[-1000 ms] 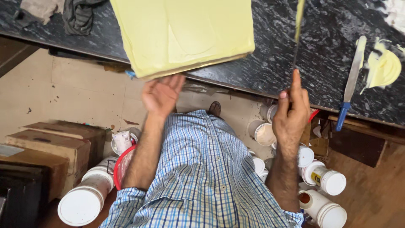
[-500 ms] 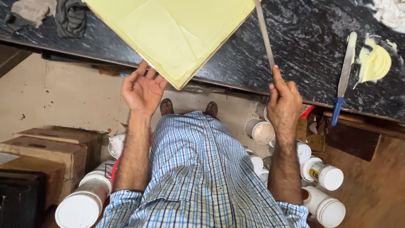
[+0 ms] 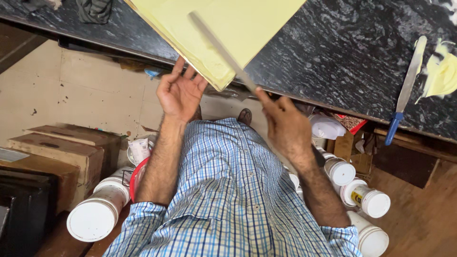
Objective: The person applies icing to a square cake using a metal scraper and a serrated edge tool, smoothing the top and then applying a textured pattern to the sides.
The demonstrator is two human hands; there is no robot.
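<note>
**Yellow sheet at tabletop edge, both hands engaged**

Landmark for all positions: the yellow sheet (image 3: 228,28), a flat pale-yellow board lying on the dark marbled tabletop (image 3: 342,62), with one corner hanging over the near edge.

Left hand (image 3: 180,93): palm up, fingers loosely spread and half open, set directly under the overhanging corner of the sheet. Fingertips touch or nearly touch the underside of the corner; exact contact cannot be told. It grips nothing.

Right hand (image 3: 284,126): just to the right of and below the sheet's corner, closed around the end of a long thin metal blade (image 3: 219,50). The blade runs from the hand diagonally up and left across the top face of the sheet. It is blurred, so whether it rests flat on the sheet cannot be told.

Other things, relative to the sheet:
- Far right, on the tabletop: a long spatula with a blue handle (image 3: 404,90), handle end hanging over the edge; beside it a smear of pale yellow paste (image 3: 442,74).
- Upper left, on the tabletop: a dark crumpled cloth (image 3: 95,9).
- Below and right, on the floor: several white plastic jars (image 3: 366,197) with white lids, lying close together.
- Below and left, on the floor: a large white tub (image 3: 95,216), and cardboard boxes (image 3: 62,152) further left.

The person wears a blue checked shirt (image 3: 223,200), sleeves rolled above the elbow.
</note>
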